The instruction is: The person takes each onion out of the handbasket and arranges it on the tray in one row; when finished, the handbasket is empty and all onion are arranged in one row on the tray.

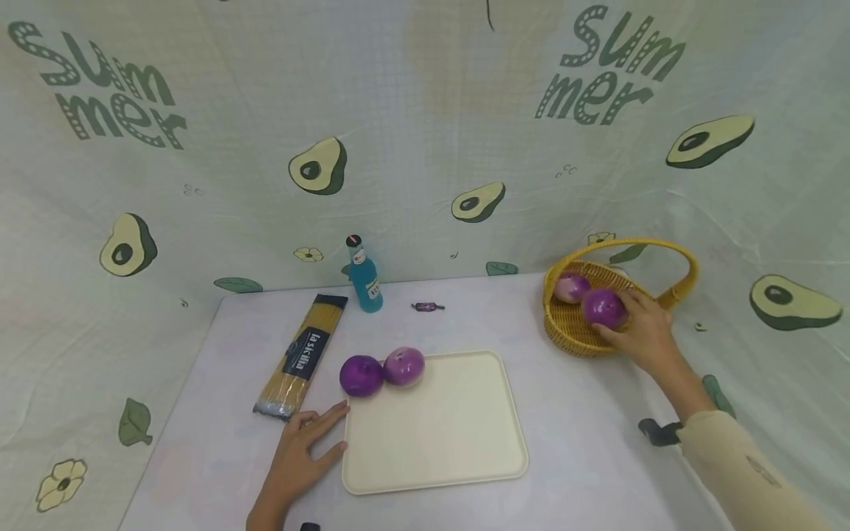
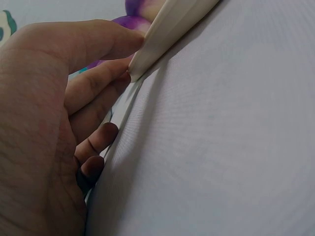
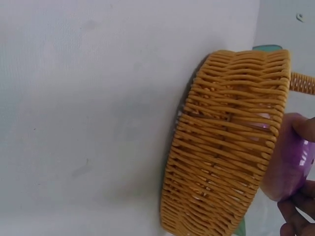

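Note:
My right hand (image 1: pixel 640 330) grips a round, glossy purple onion (image 1: pixel 603 308) over the yellow wicker basket (image 1: pixel 576 344). Another onion (image 1: pixel 572 287), purple and pale, lies inside beside it. The right wrist view shows the held onion (image 3: pixel 288 160) at the woven rim, with thumb and fingers on opposite sides and the hand partly cut off. At the left edge of a cream rectangular tray (image 1: pixel 434 431), my left hand (image 1: pixel 300 456) touches the rim with thumb and fingertips. Two more onions, one dark purple (image 1: pixel 361 376) and one paler (image 1: pixel 404 367), sit touching at the tray's far left corner.
A pack of spaghetti (image 1: pixel 302 358) lies left of the tray. Behind stand a blue bottle (image 1: pixel 366 276) and a small purple wrapped candy (image 1: pixel 427 307). The basket's tall handle (image 1: pixel 637 242) arches over its opening. A printed cloth (image 1: pixel 398 110) hangs along the table's back.

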Demonstrator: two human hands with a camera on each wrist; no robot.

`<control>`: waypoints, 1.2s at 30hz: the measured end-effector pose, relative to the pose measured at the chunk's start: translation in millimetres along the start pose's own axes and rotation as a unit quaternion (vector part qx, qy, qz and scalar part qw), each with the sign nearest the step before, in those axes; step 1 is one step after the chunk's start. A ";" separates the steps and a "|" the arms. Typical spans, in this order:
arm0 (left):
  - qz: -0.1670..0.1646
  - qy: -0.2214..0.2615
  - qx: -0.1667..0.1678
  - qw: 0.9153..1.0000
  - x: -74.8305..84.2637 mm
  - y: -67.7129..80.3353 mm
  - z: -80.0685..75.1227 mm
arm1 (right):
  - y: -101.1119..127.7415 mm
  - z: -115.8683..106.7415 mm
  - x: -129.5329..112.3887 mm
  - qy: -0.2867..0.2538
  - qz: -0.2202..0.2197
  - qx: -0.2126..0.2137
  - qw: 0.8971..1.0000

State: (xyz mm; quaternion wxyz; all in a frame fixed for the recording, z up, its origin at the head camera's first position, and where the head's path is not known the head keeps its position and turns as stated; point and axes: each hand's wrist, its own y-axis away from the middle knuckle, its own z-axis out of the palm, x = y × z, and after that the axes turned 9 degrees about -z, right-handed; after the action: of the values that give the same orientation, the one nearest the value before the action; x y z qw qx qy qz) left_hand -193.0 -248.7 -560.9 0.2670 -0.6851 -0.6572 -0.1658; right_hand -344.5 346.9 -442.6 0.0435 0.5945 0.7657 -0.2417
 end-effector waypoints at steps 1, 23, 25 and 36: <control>0.002 0.001 0.001 1.000 0.1 0.3 0.0 | 0.8 -0.2 -1.3 0.002 -0.003 0.003 1.000; 0.006 -0.004 0.001 1.000 1.9 0.3 -2.3 | 11.7 -13.2 -31.1 -0.011 -0.005 -0.002 1.000; 0.003 -0.004 -0.001 1.000 2.4 0.1 -2.6 | 12.7 -14.2 -33.1 -0.012 -0.003 -0.004 1.000; -0.008 -0.002 -0.006 1.000 1.4 0.0 -1.8 | 17.5 -9.9 -41.6 -0.014 -0.011 0.010 1.000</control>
State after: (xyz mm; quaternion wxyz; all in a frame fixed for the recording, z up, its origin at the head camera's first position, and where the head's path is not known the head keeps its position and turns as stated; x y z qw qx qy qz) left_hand -192.7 -248.6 -558.6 0.2602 -0.6817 -0.6622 -0.1707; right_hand -313.9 317.2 -424.7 0.0454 0.5829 0.7692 -0.2577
